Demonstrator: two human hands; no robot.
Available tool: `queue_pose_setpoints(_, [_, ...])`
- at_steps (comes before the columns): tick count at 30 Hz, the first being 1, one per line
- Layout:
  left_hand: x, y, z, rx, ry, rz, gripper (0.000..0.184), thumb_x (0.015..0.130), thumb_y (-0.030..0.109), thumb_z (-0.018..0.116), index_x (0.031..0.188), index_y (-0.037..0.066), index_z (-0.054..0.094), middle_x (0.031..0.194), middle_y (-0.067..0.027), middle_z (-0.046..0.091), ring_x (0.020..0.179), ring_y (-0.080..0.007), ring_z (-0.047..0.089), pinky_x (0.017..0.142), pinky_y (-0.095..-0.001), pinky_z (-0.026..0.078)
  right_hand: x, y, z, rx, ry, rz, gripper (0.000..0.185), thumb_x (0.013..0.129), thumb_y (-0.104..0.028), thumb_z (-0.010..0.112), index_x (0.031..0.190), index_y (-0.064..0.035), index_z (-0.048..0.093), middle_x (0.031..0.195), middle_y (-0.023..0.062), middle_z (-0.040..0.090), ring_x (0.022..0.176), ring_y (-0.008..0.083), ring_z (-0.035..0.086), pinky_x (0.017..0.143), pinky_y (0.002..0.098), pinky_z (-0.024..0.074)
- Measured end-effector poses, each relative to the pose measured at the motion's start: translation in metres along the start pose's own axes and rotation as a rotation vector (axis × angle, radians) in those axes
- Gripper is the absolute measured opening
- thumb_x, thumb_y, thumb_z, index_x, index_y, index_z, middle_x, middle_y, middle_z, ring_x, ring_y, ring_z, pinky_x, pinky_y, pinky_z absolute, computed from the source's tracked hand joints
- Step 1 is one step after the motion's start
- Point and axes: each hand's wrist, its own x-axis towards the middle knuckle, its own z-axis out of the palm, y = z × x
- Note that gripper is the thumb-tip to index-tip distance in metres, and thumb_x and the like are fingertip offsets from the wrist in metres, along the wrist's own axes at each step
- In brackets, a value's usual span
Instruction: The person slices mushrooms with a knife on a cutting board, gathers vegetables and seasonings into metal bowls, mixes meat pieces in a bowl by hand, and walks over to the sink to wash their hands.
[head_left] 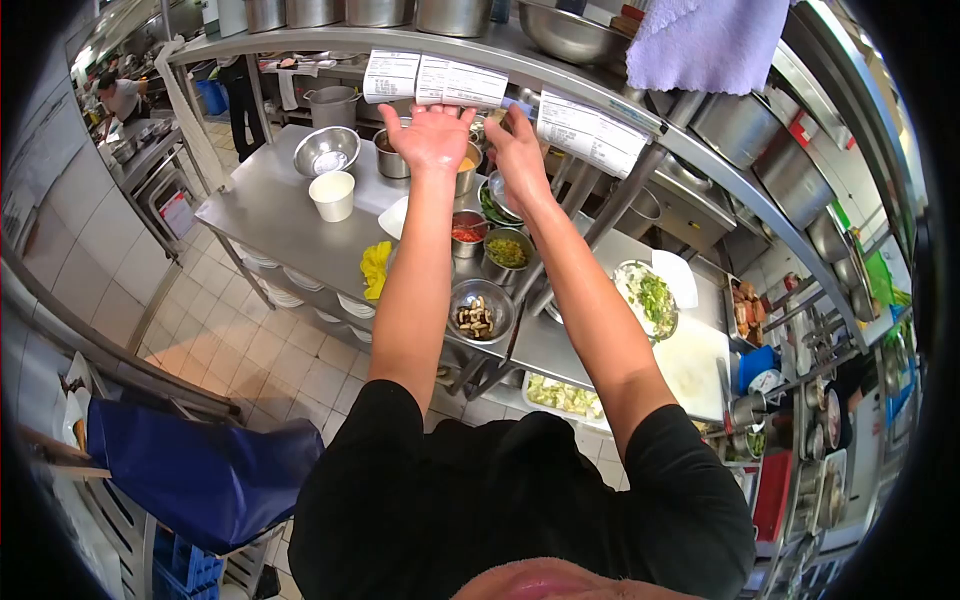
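A worker in a black short-sleeved shirt [520,490] reaches both bare arms toward printed slips hanging along the edge of a metal shelf [300,42] in a restaurant kitchen. The left hand [435,140] is palm up, its fingers spread wide and its thumb out to the side, with the fingertips right at the lower edge of the middle slip [460,82]; whether they touch the paper cannot be told. The left slip [391,76] hangs just above that thumb. The right hand [518,160] is partly curled, its fingertips beside a small blue item [516,104], between the middle slip and the larger right slip [593,133]; whether it grips anything is unclear. Below, a metal worktable [270,205] bears a white tub [332,198] and a bowl [507,312] of sliced brown pieces. Another person [122,100] bends in the background at left.
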Motion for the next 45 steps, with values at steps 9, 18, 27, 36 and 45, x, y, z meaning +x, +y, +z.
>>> queue_pose_setpoints(9, [-0.013,0.001,0.003,0.076,0.027,0.015,0.083,0.085,0.072,0.039,0.145,0.016,0.029,0.155,-0.0112,0.020,0.142,-0.0315,0.018,0.112,-0.0565,0.010,0.013,-0.010,0.012,0.165,-0.012,-0.045,0.020,0.088,-0.017,0.062,0.105,-0.0050,0.065,0.094,-0.0009,0.064,0.080,0.0075,0.052,0.073,0.0253,0.0418])
queue_pose_setpoints(18, [-0.017,-0.001,0.005,0.073,0.058,0.019,0.082,0.085,0.070,0.043,0.144,0.016,0.028,0.154,-0.0126,0.019,0.142,-0.0321,0.016,0.113,-0.0558,0.006,0.019,-0.006,0.014,0.164,0.123,-0.073,0.016,0.089,-0.014,0.063,0.098,-0.0002,0.065,0.084,0.0018,0.064,0.071,0.0079,0.055,0.064,0.0231,0.0456])
queue_pose_setpoints(27, [-0.020,-0.002,0.003,0.094,0.095,0.032,0.081,0.085,0.069,0.045,0.146,0.019,0.024,0.155,-0.0115,0.018,0.143,-0.0305,0.013,0.114,-0.0536,0.003,0.015,-0.006,0.016,0.179,0.153,-0.039,0.017,0.089,-0.014,0.063,0.099,-0.0008,0.065,0.085,0.0025,0.065,0.075,0.0104,0.059,0.063,0.0252,0.0482])
queue_pose_setpoints(36, [-0.018,-0.003,0.004,0.082,0.104,0.040,0.080,0.085,0.068,0.045,0.144,0.018,0.028,0.154,-0.0113,0.019,0.143,-0.0300,0.014,0.114,-0.0536,0.004,0.017,-0.008,0.012,0.199,0.150,-0.025,0.016,0.089,-0.014,0.063,0.100,-0.0018,0.064,0.087,0.0032,0.065,0.076,0.0113,0.059,0.062,0.0257,0.0486])
queue_pose_setpoints(45, [-0.019,-0.001,0.006,0.109,0.136,0.043,0.078,0.085,0.068,0.045,0.143,0.017,0.032,0.153,-0.0113,0.023,0.142,-0.0302,0.017,0.114,-0.0539,0.004,0.017,-0.004,0.013,0.222,0.161,-0.027,0.014,0.089,-0.014,0.063,0.098,-0.0027,0.064,0.084,0.0019,0.064,0.075,0.0103,0.058,0.062,0.0255,0.0482])
